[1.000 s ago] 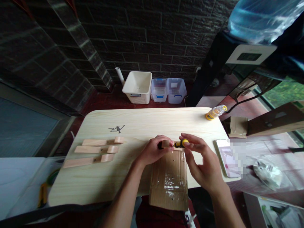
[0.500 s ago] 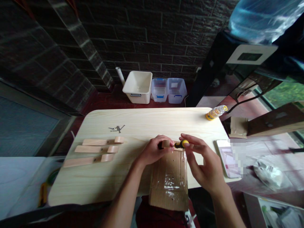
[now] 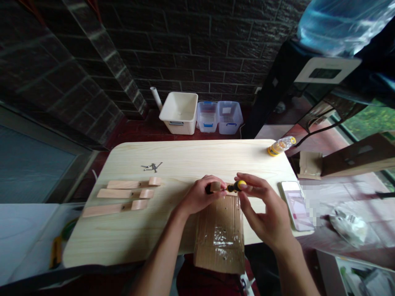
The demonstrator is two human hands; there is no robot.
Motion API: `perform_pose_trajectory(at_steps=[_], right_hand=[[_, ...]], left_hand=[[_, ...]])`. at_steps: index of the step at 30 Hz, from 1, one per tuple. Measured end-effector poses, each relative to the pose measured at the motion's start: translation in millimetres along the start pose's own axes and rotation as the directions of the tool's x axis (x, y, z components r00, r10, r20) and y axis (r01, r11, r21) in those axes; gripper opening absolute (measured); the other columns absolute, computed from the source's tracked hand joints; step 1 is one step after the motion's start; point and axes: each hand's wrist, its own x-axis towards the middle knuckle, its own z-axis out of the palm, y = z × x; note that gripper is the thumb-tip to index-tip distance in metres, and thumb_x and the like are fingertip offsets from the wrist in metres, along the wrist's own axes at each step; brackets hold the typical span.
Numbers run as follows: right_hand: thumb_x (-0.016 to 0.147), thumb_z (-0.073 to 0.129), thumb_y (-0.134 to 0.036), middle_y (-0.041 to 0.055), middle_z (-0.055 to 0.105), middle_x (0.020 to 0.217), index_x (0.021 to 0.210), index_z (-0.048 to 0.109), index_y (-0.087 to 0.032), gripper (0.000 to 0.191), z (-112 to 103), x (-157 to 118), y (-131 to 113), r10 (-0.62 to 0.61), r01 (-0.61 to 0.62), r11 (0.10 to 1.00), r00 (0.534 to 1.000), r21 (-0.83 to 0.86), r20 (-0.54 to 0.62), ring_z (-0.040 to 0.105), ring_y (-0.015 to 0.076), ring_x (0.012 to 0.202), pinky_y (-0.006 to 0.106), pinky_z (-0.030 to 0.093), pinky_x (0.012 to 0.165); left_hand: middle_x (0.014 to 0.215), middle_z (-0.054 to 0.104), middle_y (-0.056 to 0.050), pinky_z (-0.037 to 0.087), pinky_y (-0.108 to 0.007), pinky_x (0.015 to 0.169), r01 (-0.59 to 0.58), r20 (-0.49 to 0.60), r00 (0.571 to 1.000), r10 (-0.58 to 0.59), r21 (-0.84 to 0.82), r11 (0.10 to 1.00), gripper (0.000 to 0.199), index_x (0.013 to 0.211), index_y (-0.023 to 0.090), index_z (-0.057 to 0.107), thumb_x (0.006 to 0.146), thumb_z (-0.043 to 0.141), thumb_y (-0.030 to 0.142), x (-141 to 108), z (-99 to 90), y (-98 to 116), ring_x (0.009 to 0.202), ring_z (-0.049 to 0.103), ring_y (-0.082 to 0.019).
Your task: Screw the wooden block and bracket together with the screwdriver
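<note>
Turning a screwdriver against a small workpiece, with both hands in use above the table. The left hand (image 3: 202,194) is closed around a wooden piece (image 3: 215,187), its fingers curled over the far side; the piece sits at the far end of the cardboard (image 3: 219,234), which overhangs the near edge of the table (image 3: 185,154). Whether wood and cardboard touch is hidden by the hand. The right hand (image 3: 267,207) grasps the rear of the yellow-and-black screwdriver (image 3: 237,186) lightly between fingertips and thumb, the palm well clear of the handle. The tool lies roughly level and points toward the left hand; its tip is too small to make out.

Good practice here probably depends on alignment: the shaft should run straight along the fastener's axis, since a slanted blade is apt to slip toward the left fingertips, which lie just beside it. The fingertip hold suits quick, light turns; if resistance rises, a fuller grip with steady forward pressure would likely serve better. The left hand had best brace the piece firmly against twisting, its fingertips behind the line of the blade. Loose screws (image 3: 152,167) and three wooden parts (image 3: 119,185) lie to the left, well apart from the work.
</note>
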Motion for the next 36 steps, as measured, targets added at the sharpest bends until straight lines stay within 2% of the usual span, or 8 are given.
perform_pose_trajectory(at_steps=[8,14,20,26,33,36], right_hand=[[0.099,0.069,-0.009,0.0093,0.075,0.123,0.125,0.065,-0.027,0.032,0.9,2.6,1.7,-0.020,0.019,0.999,0.999,-0.031,-0.034,0.078,0.0216,0.116,0.036,0.068,0.094],[0.100,0.066,-0.006,0.0116,0.073,0.136,0.128,0.063,-0.026,0.035,1.6,0.4,1.1,0.000,0.000,1.000,1.000,0.013,0.011,0.075,0.0237,0.126,0.039,0.067,0.098],[0.100,0.067,-0.006,0.0093,0.075,0.126,0.126,0.065,-0.026,0.033,2.5,1.3,1.9,-0.012,0.011,1.000,1.000,-0.018,-0.020,0.077,0.0204,0.119,0.034,0.066,0.096],[0.099,0.068,-0.006,0.0109,0.073,0.137,0.129,0.063,-0.026,0.036,2.5,-0.1,3.1,0.001,-0.001,1.000,1.000,0.021,-0.003,0.075,0.0221,0.127,0.036,0.065,0.101],[0.100,0.070,-0.008,0.0083,0.076,0.125,0.125,0.064,-0.026,0.032,5.1,0.7,4.1,-0.006,0.005,1.000,0.999,-0.024,-0.039,0.077,0.0189,0.117,0.033,0.065,0.095],[0.099,0.069,-0.007,0.0099,0.074,0.131,0.128,0.064,-0.025,0.034,5.3,-0.6,4.9,-0.003,0.003,1.000,1.000,0.003,-0.029,0.076,0.0200,0.121,0.034,0.065,0.097]], left_hand=[[0.111,0.080,-0.005,0.052,-0.042,0.108,-0.002,0.000,1.000,0.002,0.020,1.000,0.016,0.101,0.024,0.078,0.092,0.081,0.037,-0.6,0.1,-1.4,0.111,0.071,-0.025],[0.112,0.080,-0.004,0.053,-0.041,0.107,-0.015,0.007,1.000,0.015,0.028,0.999,0.013,0.100,0.024,0.078,0.091,0.081,0.033,-1.0,-0.1,-1.8,0.112,0.072,-0.024],[0.111,0.080,-0.005,0.053,-0.041,0.107,-0.003,-0.014,1.000,0.003,0.010,1.000,0.014,0.100,0.023,0.078,0.090,0.081,0.032,-2.0,0.8,-1.5,0.111,0.072,-0.025],[0.112,0.080,-0.005,0.052,-0.041,0.106,-0.003,-0.009,1.000,0.003,0.002,1.000,0.015,0.102,0.023,0.078,0.092,0.080,0.034,-1.6,1.2,-0.8,0.112,0.072,-0.025],[0.112,0.080,-0.005,0.052,-0.041,0.105,-0.008,-0.009,1.000,0.008,0.002,1.000,0.015,0.101,0.022,0.078,0.092,0.081,0.034,-1.2,0.9,-1.7,0.111,0.071,-0.025],[0.113,0.080,-0.006,0.052,-0.041,0.105,-0.018,0.004,1.000,0.018,-0.001,1.000,0.016,0.102,0.023,0.078,0.093,0.080,0.036,-1.2,0.6,-2.9,0.112,0.071,-0.025]])
